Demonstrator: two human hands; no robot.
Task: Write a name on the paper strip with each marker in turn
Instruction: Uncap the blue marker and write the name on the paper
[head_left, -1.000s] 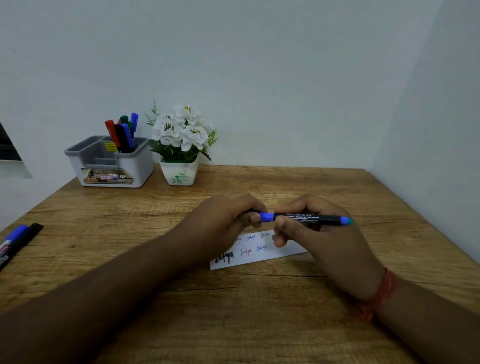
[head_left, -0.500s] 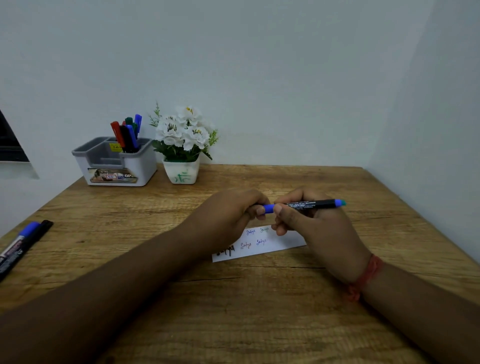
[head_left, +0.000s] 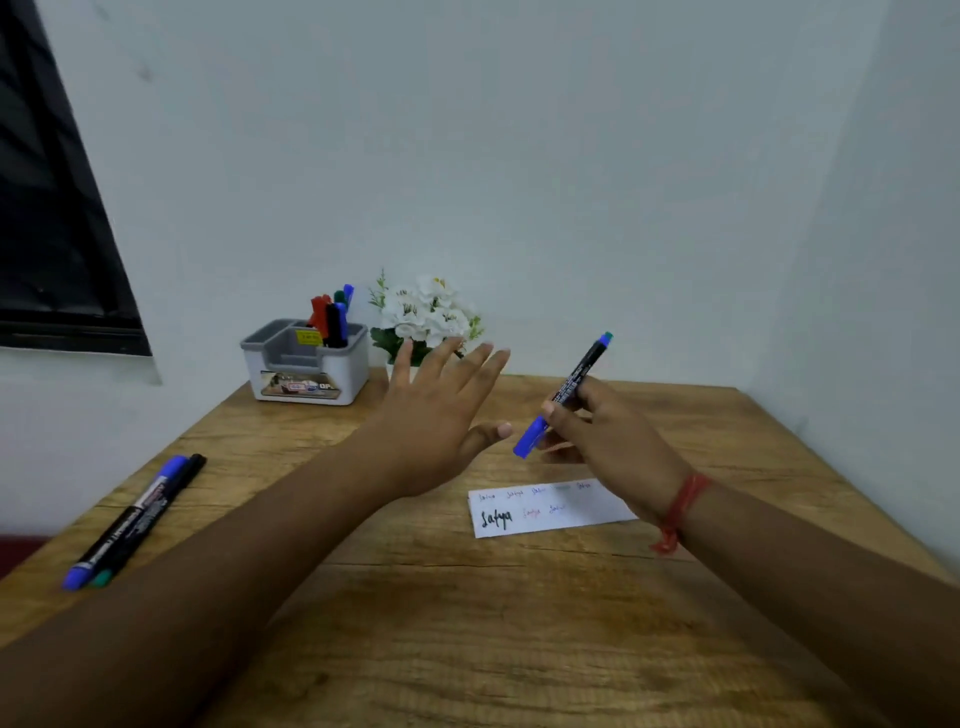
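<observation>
My right hand (head_left: 597, 431) grips a black marker with a blue cap (head_left: 563, 395), tilted with the capped end down and left, above the table. A white paper strip (head_left: 550, 506) lies flat under that hand, with a name written on it several times in different colours. My left hand (head_left: 441, 410) hovers over the table with fingers spread, holding nothing, left of the marker and apart from it. Two markers (head_left: 132, 519) lie side by side near the table's left edge.
A grey and white organiser (head_left: 306, 371) with several markers (head_left: 327, 314) standing in it sits at the back left. A pot of white flowers (head_left: 426, 314) stands beside it, partly behind my left hand. Walls close off the back and right of the wooden table (head_left: 467, 623).
My left hand has let go of the marker's blue cap end and opened, moving up and left. My right hand tilted the marker upward. The view shifted, showing more of the left side.
</observation>
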